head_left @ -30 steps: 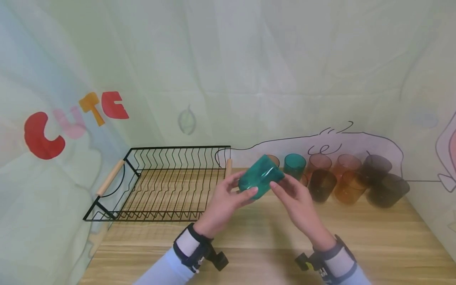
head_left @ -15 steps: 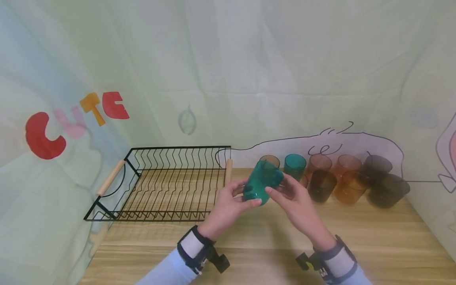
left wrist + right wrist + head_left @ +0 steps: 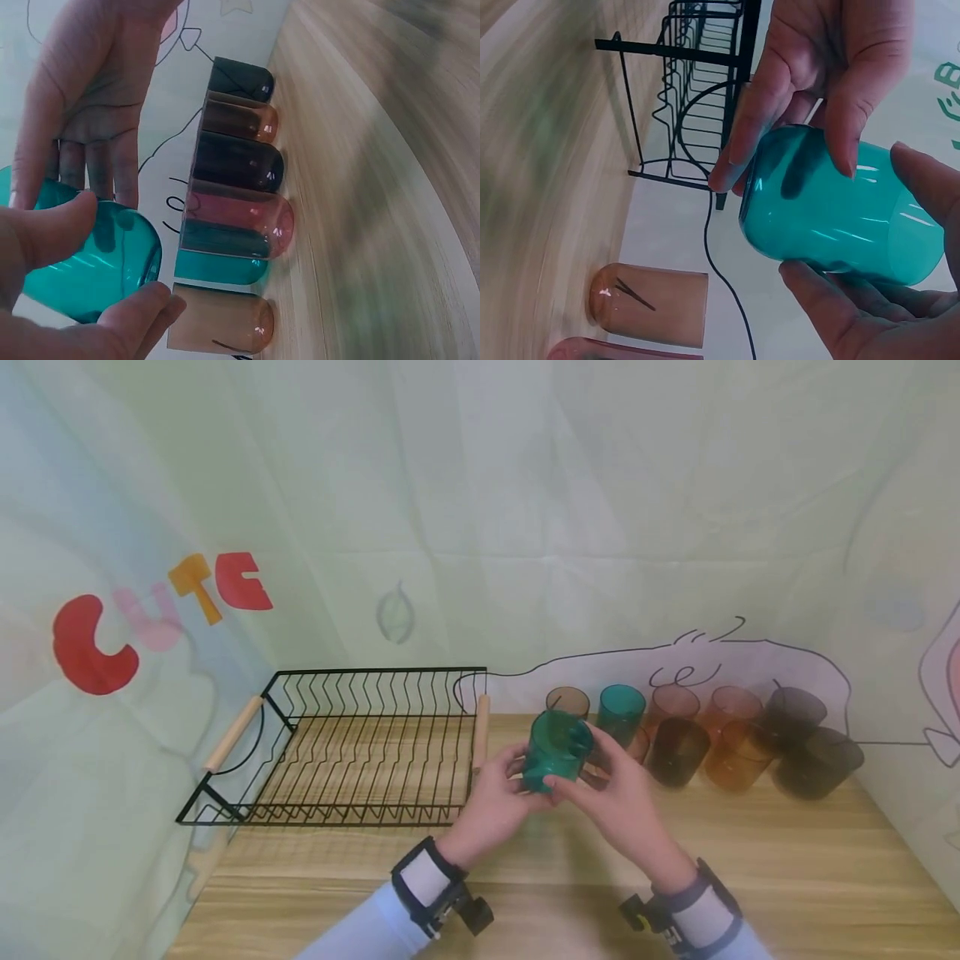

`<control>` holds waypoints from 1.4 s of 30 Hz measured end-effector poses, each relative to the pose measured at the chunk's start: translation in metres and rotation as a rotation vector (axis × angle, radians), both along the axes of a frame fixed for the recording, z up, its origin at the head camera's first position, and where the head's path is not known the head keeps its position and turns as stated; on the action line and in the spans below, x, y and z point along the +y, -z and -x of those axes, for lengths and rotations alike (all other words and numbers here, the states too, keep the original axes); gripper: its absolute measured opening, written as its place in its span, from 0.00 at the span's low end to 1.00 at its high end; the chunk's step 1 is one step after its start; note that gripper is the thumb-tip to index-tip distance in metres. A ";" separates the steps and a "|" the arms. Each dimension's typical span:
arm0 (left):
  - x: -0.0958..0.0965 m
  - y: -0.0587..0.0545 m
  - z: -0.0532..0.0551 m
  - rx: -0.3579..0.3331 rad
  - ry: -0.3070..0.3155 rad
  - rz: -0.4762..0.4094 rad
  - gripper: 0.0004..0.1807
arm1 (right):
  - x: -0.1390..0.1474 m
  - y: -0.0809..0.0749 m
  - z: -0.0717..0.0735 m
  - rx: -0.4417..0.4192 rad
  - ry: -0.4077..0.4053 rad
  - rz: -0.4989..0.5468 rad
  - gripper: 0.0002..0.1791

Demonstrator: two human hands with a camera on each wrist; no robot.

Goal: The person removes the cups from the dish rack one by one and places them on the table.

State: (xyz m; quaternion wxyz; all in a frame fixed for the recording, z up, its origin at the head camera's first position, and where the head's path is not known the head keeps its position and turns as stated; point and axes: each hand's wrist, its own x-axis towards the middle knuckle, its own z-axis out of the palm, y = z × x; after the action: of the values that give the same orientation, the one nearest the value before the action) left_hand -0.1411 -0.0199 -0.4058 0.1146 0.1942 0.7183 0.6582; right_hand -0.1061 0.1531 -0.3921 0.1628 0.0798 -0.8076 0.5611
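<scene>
A see-through teal cup (image 3: 553,752) is held up between both hands over the table, its mouth facing up and a little tilted. My left hand (image 3: 501,797) grips its lower left side, thumb in front. From the other side my right hand (image 3: 618,802) holds it with thumb and fingers. In the left wrist view, the left thumb (image 3: 56,229) lies across the cup's wall. The right wrist view shows the left fingers (image 3: 754,127) around the base end of the cup, with the right thumb (image 3: 926,176) on its wall.
A black wire dish rack (image 3: 360,764) with wooden handles stands left. Behind and right of the hands are several tinted cups: a brown one (image 3: 567,702), another teal one (image 3: 620,714), an amber one (image 3: 738,760) and a dark one (image 3: 816,764). A printed curtain (image 3: 480,527) hangs behind.
The teal cup has been turned from lying sideways to nearly upright, and lowered slightly. Both hands have shifted their hold with it; the brown cup behind is now more visible.
</scene>
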 end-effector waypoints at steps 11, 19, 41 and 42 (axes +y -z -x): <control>-0.004 0.002 0.002 0.093 -0.004 0.103 0.43 | -0.002 0.005 0.000 0.058 0.024 -0.005 0.42; -0.020 -0.012 0.004 0.221 -0.087 0.140 0.40 | -0.011 -0.010 -0.009 0.085 0.124 0.033 0.39; -0.047 -0.017 0.009 0.387 -0.288 0.190 0.27 | 0.001 0.070 0.035 0.013 0.208 -0.097 0.46; -0.047 -0.017 0.009 0.388 -0.291 0.191 0.27 | 0.001 0.071 0.037 0.013 0.219 -0.111 0.46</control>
State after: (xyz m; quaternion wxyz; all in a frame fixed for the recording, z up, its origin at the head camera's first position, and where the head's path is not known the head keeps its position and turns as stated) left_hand -0.1502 -0.0672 -0.3887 -0.1033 0.1997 0.8060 0.5475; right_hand -0.1426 0.1544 -0.4635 0.2237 0.0036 -0.8402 0.4940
